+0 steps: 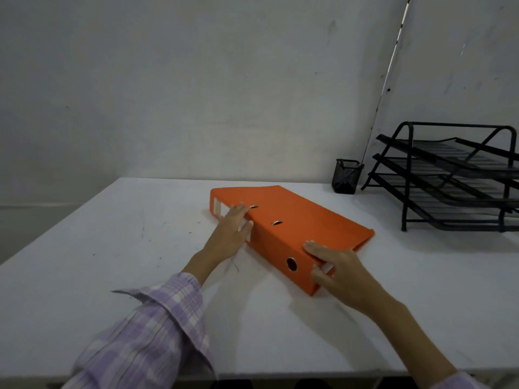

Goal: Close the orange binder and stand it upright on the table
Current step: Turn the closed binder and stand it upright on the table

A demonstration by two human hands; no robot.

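Note:
The orange binder point(303, 220) lies flat and closed on the white table point(140, 248), its spine with a round finger hole turned towards me. My left hand point(230, 234) rests against the spine near the white label, fingers spread and reaching onto the top cover. My right hand point(337, 265) grips the binder's near corner, fingers on the top cover and thumb against the end, where white pages show.
A black mesh pen cup point(345, 176) stands at the back right of the table by the wall. Beside it, a black three-tier wire letter tray point(449, 178) fills the far right corner. A grey wall runs behind the table.

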